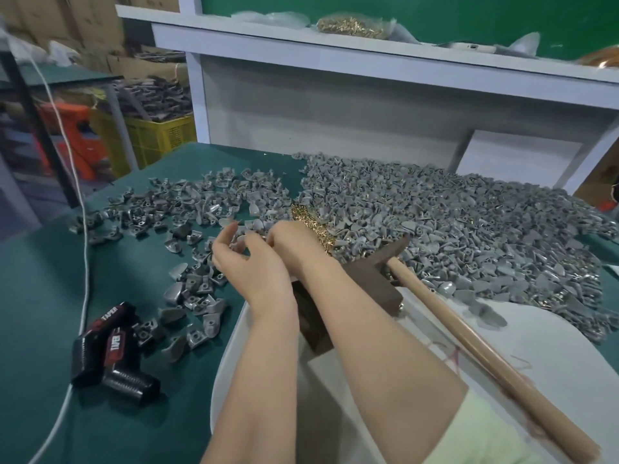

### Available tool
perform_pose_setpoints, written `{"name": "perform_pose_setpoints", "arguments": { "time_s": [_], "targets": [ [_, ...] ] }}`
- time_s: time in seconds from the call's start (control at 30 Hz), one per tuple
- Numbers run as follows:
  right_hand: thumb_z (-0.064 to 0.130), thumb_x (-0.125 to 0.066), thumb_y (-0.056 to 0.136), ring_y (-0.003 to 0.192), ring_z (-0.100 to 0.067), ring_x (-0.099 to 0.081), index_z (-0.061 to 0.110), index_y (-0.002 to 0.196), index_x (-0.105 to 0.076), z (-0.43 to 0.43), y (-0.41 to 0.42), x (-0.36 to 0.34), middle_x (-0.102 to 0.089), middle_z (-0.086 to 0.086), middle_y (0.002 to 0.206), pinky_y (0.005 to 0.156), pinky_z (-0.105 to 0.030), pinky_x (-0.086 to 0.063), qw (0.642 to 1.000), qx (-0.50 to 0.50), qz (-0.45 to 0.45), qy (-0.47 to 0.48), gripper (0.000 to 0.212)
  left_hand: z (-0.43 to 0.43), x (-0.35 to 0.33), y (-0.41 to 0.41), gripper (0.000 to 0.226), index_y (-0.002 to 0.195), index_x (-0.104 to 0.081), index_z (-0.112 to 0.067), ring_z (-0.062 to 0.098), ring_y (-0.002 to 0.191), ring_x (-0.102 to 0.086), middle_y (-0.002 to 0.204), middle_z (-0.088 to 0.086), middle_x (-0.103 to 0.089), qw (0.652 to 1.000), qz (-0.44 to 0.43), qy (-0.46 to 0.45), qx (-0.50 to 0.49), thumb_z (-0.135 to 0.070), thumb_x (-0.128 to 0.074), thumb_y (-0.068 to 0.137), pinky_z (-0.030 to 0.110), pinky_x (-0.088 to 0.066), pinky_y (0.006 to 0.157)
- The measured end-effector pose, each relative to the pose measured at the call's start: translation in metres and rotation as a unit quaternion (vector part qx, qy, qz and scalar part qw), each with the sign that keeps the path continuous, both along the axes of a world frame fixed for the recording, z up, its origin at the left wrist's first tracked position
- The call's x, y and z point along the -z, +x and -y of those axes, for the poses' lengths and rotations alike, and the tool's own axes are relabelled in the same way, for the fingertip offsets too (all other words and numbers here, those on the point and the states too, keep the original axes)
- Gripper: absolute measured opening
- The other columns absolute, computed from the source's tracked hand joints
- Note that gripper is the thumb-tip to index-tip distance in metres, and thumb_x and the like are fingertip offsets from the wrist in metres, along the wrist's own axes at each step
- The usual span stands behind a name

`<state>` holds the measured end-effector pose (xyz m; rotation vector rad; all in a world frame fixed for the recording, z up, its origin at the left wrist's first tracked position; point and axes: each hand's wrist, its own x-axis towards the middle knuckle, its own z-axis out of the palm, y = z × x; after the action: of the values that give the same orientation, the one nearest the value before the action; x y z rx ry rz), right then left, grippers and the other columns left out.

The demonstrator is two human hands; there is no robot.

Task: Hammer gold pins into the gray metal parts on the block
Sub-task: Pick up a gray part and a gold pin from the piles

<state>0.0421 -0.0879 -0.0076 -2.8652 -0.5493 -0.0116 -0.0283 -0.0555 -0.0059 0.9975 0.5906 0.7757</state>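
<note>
1. Head view, looking down on a green table: two bare hands meet near its middle, over loose metalwork.
2. Left hand has its index finger raised and the other fingers curled toward the thumb. Whether it pinches anything cannot be told.
3. Right hand shows only its back. Its fingers are hidden, so its grip cannot be told either.
4. Gold pins form a small heap touching the far side of the right hand.
5. Gray parts lie in a large heap to the right of the hands and are thinly scattered to their left.
6. Block, dark brown, lies on the near side of the hands, partly under the right forearm. What sits on the covered stretch is hidden.
7. Hammer lies unheld, right of the right forearm. Its head is beside the block, and its wooden handle runs back toward the person.
8. Likely step: fitting a pin to a part before any blow. To do it well, the person should start the pin straight in the part's hole and seat the part flat and steady on the block. Steadying fingers should stay low and clear of the pin head, and the first tap should be light. The right hand is nearer the hammer.
</note>
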Motion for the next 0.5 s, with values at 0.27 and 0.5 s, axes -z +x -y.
{"name": "perform_pose_setpoints", "arguments": {
  "time_s": [0.27, 0.5],
  "targets": [
    [0.007, -0.064, 0.085, 0.087, -0.015, -0.063, 0.022, 0.086, -0.060, 0.063, -0.029, -0.031, -0.067, 0.000, 0.090, 0.080, -0.028, -0.052, 0.925, 0.024, -0.022, 0.379, 0.015, 0.012, -0.001, -0.001, 0.020, 0.102, -0.062, -0.023, 0.007, 0.100, -0.059, 0.105, -0.007, -0.064, 0.978, 0.008, 0.149, 0.145, -0.010, -0.049, 0.095, 0.014, -0.042, 0.085],
    [0.003, -0.064, 0.084, 0.076, -0.009, -0.061, 0.020, 0.080, -0.063, 0.083, -0.049, -0.034, -0.065, 0.006, 0.078, 0.074, -0.020, -0.051, 0.917, 0.022, 0.020, 0.399, 0.018, 0.019, -0.004, -0.005, 0.012, 0.101, -0.063, -0.018, 0.009, 0.100, -0.061, 0.102, -0.001, -0.067, 0.955, 0.009, 0.220, 0.198, -0.012, -0.059, 0.092, 0.028, -0.048, 0.094]
  ]
}}
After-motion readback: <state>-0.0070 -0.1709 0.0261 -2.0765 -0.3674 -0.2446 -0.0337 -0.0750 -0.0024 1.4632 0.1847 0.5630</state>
